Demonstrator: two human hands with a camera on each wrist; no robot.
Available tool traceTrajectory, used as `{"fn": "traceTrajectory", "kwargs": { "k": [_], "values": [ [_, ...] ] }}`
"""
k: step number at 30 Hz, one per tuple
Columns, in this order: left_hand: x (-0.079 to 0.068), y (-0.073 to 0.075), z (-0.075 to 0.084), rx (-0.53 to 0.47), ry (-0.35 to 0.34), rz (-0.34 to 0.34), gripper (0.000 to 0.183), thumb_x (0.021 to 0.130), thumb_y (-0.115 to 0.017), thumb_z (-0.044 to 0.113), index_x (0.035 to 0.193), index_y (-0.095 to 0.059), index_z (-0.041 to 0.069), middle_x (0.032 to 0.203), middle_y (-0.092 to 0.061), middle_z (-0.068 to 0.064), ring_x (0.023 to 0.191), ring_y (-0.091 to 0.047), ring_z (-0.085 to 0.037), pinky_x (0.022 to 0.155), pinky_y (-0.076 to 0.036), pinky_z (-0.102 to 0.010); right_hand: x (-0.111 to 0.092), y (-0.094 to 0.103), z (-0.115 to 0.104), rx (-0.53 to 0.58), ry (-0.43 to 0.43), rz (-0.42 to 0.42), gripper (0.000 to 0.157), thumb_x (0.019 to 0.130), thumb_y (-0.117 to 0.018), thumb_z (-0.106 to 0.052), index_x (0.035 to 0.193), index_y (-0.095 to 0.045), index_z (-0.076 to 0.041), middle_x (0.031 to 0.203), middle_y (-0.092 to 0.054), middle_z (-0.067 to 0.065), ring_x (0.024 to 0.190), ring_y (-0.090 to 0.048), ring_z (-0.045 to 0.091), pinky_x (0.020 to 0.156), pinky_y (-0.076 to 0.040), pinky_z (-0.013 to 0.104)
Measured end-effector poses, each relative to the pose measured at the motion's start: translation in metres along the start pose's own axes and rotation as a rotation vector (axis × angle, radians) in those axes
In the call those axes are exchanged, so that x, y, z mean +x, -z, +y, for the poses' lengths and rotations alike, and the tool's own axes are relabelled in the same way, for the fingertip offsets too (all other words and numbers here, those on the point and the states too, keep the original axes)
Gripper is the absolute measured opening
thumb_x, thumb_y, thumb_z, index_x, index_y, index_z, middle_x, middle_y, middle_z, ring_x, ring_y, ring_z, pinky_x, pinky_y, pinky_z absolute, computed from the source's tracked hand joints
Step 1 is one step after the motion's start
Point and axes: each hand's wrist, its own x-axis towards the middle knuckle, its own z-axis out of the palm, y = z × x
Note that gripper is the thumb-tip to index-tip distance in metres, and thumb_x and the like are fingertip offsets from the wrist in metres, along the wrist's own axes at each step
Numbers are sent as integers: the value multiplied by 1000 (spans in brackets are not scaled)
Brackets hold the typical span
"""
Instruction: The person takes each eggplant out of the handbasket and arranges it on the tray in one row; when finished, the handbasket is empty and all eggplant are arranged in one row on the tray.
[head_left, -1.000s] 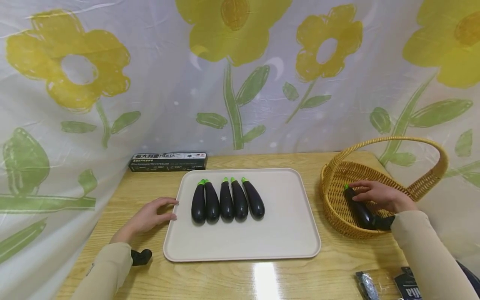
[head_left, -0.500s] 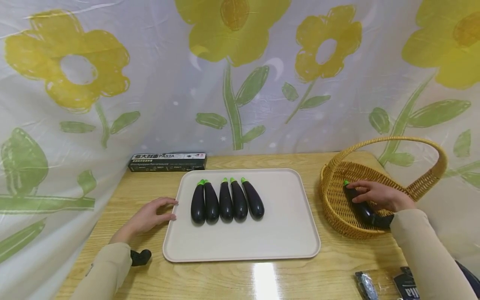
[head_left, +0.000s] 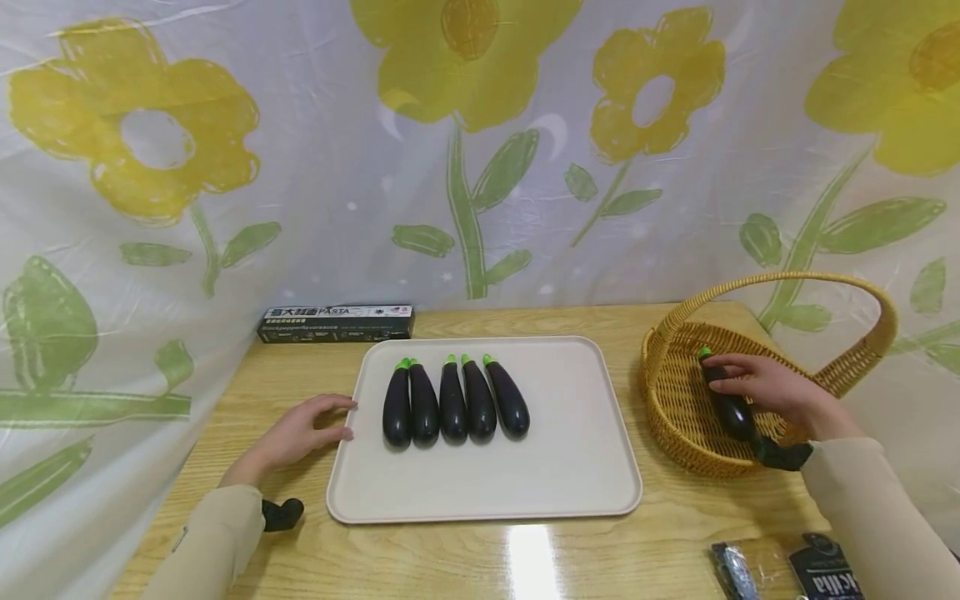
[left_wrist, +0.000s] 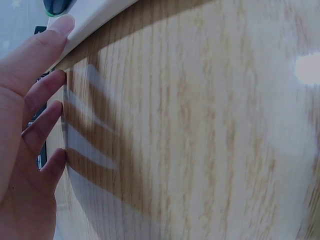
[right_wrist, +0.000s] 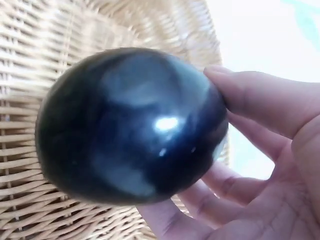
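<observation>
An eggplant (head_left: 729, 415) with a green stem end lies in the grip of my right hand (head_left: 780, 388), within the wicker basket (head_left: 672, 414). The right wrist view has the rounded end of that eggplant (right_wrist: 130, 130) up close, thumb on one side and fingers beneath. Whether it touches the basket floor I cannot tell. My left hand (head_left: 303, 429) is at the left rim of a pale tray (head_left: 555, 475), fingers loosely bent, thumb touching or near the rim. On the tray, several eggplants (head_left: 453, 408) lie side by side, stems pointing away.
A pasta box (head_left: 336, 325) stands behind the tray against the flowered curtain (head_left: 322, 208). The basket's tall handle (head_left: 787, 277) arches over its opening. At the front right, a plastic-wrapped package (head_left: 757, 567) lies on the wooden table (head_left: 405, 562).
My right hand and the eggplant it grips have shifted a little to the right and away inside the basket. The left hand, tray and its eggplants stay put.
</observation>
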Motion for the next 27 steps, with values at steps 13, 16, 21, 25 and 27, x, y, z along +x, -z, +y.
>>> {"fn": "traceTrajectory", "kwargs": {
  "k": [13, 16, 21, 25, 27],
  "values": [
    [-2, 1, 3, 3, -5, 13, 47, 89, -72, 32, 128, -62, 7, 138, -54, -20, 131, -43, -44, 109, -30, -63, -60, -33, -36, -8, 176, 92, 45, 100, -58, -25, 141, -49, -7, 143, -42, 26, 122, -51, 26, 79, -55, 26],
    [-2, 2, 4, 3, -5, 8, 47, 90, -72, 32, 128, -62, 7, 138, -54, -20, 131, -43, -44, 109, -30, -63, -69, -44, -42, 80, 200, 24, 43, 101, -56, -19, 141, -48, -8, 140, -44, 26, 114, -58, 13, 77, -57, 32],
    [-2, 3, 6, 6, -8, 9, 47, 90, -72, 31, 128, -62, 7, 137, -54, -20, 131, -43, -44, 109, -30, -62, -73, -62, -55, 99, 251, -80, 42, 101, -56, -16, 142, -49, -11, 139, -45, 23, 108, -58, 9, 79, -56, 33],
    [-1, 2, 5, 10, -12, 15, 46, 89, -72, 32, 128, -62, 7, 137, -55, -19, 131, -44, -44, 109, -30, -62, -68, -78, -69, 59, 281, -108, 41, 99, -60, -19, 139, -53, -16, 133, -52, 17, 106, -57, 10, 79, -54, 28],
    [0, 1, 5, 13, -9, 18, 47, 89, -72, 32, 128, -62, 8, 137, -55, -19, 131, -44, -43, 109, -30, -62, -60, -86, -75, 90, 302, -153, 42, 99, -60, -18, 139, -52, -14, 126, -57, 18, 103, -60, 15, 78, -55, 30]
  ]
}}
